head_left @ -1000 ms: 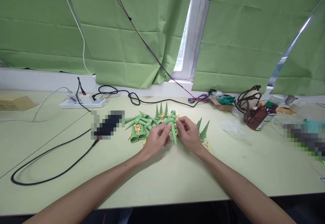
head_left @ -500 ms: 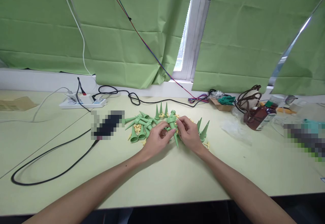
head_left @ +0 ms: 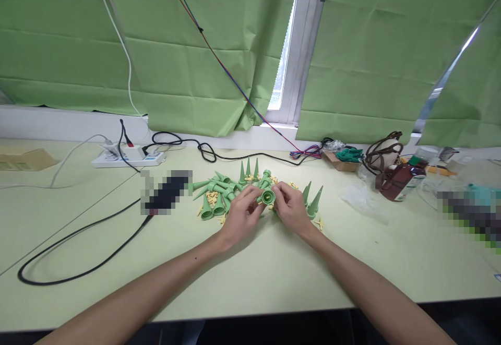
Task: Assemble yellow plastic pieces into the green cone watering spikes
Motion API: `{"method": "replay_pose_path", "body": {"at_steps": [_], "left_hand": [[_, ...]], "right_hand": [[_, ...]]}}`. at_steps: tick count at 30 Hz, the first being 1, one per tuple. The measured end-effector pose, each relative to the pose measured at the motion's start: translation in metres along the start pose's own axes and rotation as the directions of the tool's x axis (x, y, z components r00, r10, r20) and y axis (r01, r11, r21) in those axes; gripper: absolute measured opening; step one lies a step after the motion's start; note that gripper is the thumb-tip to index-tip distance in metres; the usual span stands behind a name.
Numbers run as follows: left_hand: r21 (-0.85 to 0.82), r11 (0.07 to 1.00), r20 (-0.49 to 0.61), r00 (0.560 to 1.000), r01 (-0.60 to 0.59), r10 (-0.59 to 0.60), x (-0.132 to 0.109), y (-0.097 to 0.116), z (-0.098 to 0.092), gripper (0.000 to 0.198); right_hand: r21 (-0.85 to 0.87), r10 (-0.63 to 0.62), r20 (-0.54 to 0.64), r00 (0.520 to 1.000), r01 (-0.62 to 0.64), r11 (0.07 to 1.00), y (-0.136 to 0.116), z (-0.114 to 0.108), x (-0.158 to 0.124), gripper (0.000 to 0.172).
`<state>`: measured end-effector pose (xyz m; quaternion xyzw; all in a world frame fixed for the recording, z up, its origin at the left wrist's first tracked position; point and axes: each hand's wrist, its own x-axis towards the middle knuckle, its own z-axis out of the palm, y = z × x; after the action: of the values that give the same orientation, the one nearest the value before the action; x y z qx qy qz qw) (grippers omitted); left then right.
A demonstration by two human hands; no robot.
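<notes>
Green cones (head_left: 219,199), yellow bits (head_left: 212,196), pale-green table (head_left: 274,266).

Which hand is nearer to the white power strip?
Left. The left hand sits in front and to the right of the power strip; the right hand is farther right, across the green cone both hold.

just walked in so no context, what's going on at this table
A person holds one green cone between the left hand and the right hand, its open round end turned toward the camera. Just behind the hands, more cones and small yellow pieces lie on the table. A black cable runs off to the left.
</notes>
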<state>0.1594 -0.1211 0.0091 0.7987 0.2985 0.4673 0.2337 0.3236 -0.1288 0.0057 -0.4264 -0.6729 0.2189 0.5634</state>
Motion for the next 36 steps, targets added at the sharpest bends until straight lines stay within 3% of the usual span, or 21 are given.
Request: {"method": "replay_pose_path", "body": {"at_steps": [8,12,15,18,28,36], "left_hand": [[0.011,0.999,-0.047,0.998,0.042,-0.042,0.0004,0.0004,0.0006,0.022],[-0.072,0.983,-0.092,0.980,0.168,-0.174,0.0027,0.0022,0.0002,0.016],[-0.159,0.943,-0.043,0.953,0.291,-0.301,0.0036,0.0029,-0.0001,0.012],[-0.204,0.914,0.027,0.936,0.350,-0.352,0.0036,0.0022,0.0001,0.015],[-0.440,0.795,0.147,0.907,0.417,-0.394,0.0066,0.0024,-0.0015,0.042],[-0.315,0.882,0.118,0.936,0.351,-0.331,0.0031,0.0009,-0.0018,0.033]], "right_hand": [[-0.015,-0.027,0.005,1.000,0.027,1.000,-0.0038,0.0002,-0.0009,0.032],[-0.006,-0.028,-0.009,1.000,0.028,1.000,-0.0035,0.0007,-0.0013,0.032],[0.011,-0.021,-0.005,1.000,0.021,1.000,-0.0030,0.0011,-0.0015,0.032],[0.029,-0.011,0.005,1.000,0.011,1.000,-0.0029,0.0014,-0.0015,0.032],[0.069,0.001,0.037,0.999,-0.003,0.998,-0.0059,0.0000,-0.0008,0.025],[0.052,-0.008,0.054,0.999,0.005,0.999,-0.0055,-0.0005,-0.0003,0.023]]}}
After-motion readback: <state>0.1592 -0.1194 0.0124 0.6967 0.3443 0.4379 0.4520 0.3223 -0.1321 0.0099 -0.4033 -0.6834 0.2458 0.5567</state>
